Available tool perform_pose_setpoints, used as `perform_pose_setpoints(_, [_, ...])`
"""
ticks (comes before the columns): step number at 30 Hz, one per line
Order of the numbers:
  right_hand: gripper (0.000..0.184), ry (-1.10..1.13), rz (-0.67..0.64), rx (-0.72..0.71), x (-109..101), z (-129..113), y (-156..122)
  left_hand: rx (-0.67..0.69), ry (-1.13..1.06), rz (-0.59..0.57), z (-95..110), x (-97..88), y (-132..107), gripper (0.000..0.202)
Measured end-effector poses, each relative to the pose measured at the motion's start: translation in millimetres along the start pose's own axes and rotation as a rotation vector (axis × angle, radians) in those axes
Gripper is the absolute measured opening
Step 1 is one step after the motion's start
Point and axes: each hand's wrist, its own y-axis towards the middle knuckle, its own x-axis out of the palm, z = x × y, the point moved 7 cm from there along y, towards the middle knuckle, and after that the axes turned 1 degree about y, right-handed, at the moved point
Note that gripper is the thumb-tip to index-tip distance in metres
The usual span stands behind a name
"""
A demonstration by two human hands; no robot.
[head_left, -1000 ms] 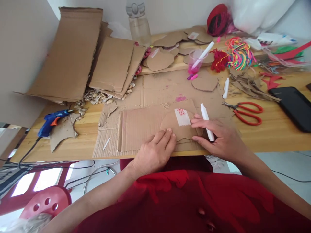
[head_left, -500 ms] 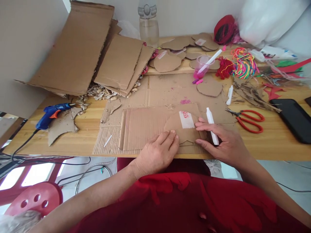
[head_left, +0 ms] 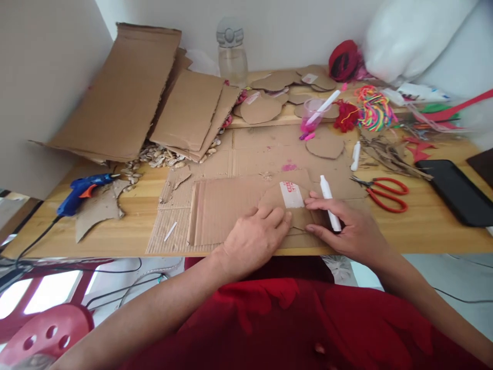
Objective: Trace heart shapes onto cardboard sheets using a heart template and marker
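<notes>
A rounded cardboard cutout (head_left: 275, 194) with a white-and-red label (head_left: 291, 195) lies on a rectangular cardboard sheet (head_left: 223, 205). My left hand (head_left: 258, 234) rests flat across the cutout's lower left part and the sheet, its fingers covering some of the edge. At the cutout's right edge is my right hand (head_left: 352, 226), its fingertips and thumb touching the cardboard. A white marker (head_left: 326, 191) is tucked among the right hand's fingers, pointing away from me. Under the sheet lies a larger, pink-stained cardboard piece (head_left: 254, 149).
Red-handled scissors (head_left: 389, 194) and a phone (head_left: 458, 190) lie to the right. A blue glue gun (head_left: 82, 192) is at left, near leaning cardboard sheets (head_left: 119, 92). Behind are a bottle (head_left: 232, 61), a pink cup with a marker (head_left: 314, 113) and more cutouts (head_left: 262, 109).
My left hand has shifted slightly right over the cutout, toward the label. The right hand keeps its place at the edge with the marker. The camera view has tilted up a little.
</notes>
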Motion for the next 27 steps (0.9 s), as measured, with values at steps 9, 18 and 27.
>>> perform_pose_setpoints(9, [0.034, 0.008, -0.01, 0.001, -3.6, -6.0, 3.0, 0.044, -0.038, -0.066, 9.3, 0.7, 21.6, 0.021])
perform_pose_setpoints(18, [0.034, 0.197, 0.004, 0.105, -4.9, 4.0, 4.6, 0.017, 0.127, -0.076, 9.8, 5.3, 34.1, 0.049])
perform_pose_setpoints(27, [0.037, 0.831, 0.398, 0.49, -19.6, 50.7, -3.1, 0.002, 0.137, -0.089, 6.0, 9.1, 39.3, 0.043])
